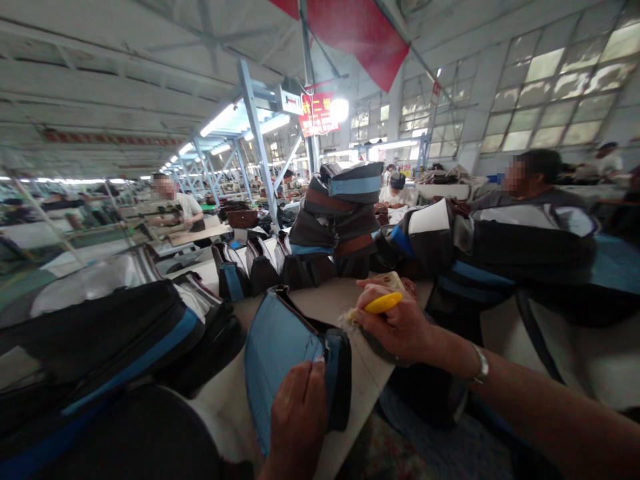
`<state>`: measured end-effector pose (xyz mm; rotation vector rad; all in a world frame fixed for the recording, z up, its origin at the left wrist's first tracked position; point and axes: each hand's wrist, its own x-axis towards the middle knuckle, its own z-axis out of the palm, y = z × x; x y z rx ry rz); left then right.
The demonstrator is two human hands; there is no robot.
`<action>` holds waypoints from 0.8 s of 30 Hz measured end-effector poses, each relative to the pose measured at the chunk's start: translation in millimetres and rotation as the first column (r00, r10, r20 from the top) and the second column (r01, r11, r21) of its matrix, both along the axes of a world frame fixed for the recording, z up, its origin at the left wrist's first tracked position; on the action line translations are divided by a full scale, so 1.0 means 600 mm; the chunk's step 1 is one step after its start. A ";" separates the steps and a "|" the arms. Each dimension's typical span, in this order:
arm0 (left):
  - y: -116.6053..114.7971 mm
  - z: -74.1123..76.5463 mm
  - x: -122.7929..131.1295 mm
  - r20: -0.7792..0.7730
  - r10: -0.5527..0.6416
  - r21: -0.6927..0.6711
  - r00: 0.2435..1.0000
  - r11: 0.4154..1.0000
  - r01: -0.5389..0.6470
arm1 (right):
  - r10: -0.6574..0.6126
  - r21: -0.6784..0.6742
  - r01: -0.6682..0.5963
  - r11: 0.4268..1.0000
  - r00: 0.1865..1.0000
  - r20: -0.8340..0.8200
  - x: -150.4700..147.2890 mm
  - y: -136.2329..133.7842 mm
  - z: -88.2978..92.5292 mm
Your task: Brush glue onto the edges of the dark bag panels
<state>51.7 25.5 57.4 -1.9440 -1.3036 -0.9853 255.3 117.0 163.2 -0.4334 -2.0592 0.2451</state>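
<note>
My left hand (299, 413) grips the lower edge of a blue and black bag panel (280, 347) that stands curved on the worktable (325, 300). My right hand (395, 320) is closed round a yellow-handled brush (381, 305), its pale bristles touching the panel's top right edge. A metal watch (480, 365) sits on my right wrist.
Piles of black, blue and white bag pieces lie at my left (100, 347), stacked ahead (340, 220) and heaped at the right (505, 247). One person sits behind the right heap (530, 177), another works at a far table on the left (175, 200). Blue steel posts stand behind.
</note>
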 end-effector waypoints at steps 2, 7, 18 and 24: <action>0.000 0.001 0.007 -0.085 -0.028 -0.017 0.996 1.000 0.026 | -0.012 0.024 0.013 1.000 0.999 -0.036 -0.001 -0.006 0.022; 0.004 0.003 0.017 -0.189 -0.048 -0.053 0.981 0.998 0.038 | 0.145 0.002 -0.147 0.989 0.972 0.183 -0.022 -0.006 0.034; 0.002 -0.001 0.016 -0.249 -0.040 -0.101 0.968 0.995 0.015 | 0.092 0.092 -0.144 0.985 0.902 0.421 -0.042 0.009 0.028; 0.003 0.005 0.013 -0.259 -0.043 -0.080 0.965 0.996 0.023 | 0.086 0.108 -0.148 0.983 0.892 0.445 -0.055 0.012 0.023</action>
